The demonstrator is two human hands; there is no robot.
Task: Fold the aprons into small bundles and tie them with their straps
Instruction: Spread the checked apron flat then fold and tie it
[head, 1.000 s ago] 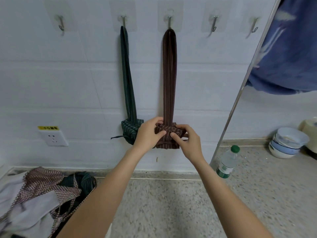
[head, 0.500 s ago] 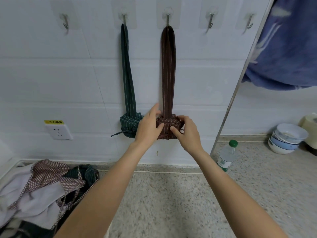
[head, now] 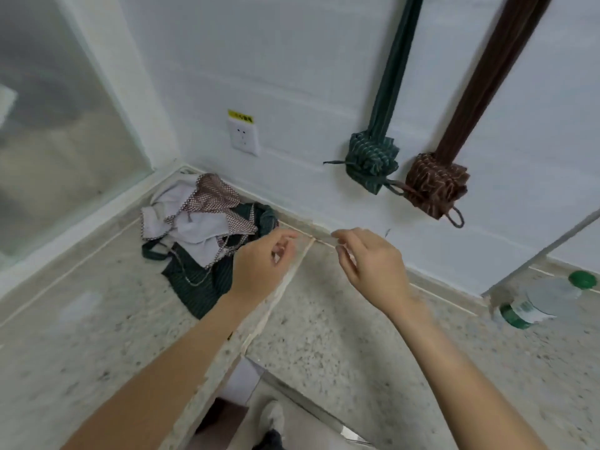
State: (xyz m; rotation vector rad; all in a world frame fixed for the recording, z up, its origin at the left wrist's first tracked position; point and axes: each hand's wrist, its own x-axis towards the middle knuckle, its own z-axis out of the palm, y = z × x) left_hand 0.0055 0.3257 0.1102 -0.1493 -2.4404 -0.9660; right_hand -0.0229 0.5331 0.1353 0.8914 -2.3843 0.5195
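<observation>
Speckled stone counter (head: 341, 336) meets white tiled wall (head: 292, 60).

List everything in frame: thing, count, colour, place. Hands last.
green apron bundle: 1, dark green with pale stripes, hanging on the wall by its strap
brown apron bundle: 1, brown with pale stripes, hanging on the wall just right of the green one
apron pile: 1 heap, white, red-checked and dark green cloth, on the counter in the corner
wall socket: 1, white with a yellow label, on the wall above the pile
water bottle: 1, clear with green cap and label, on the counter at right
metal pole: 1, silver, slanting at right
counter: 1, speckled beige stone
left hand: 1, empty, fingers loosely curled, above the counter
right hand: 1, empty, fingers loose, above the counter
</observation>
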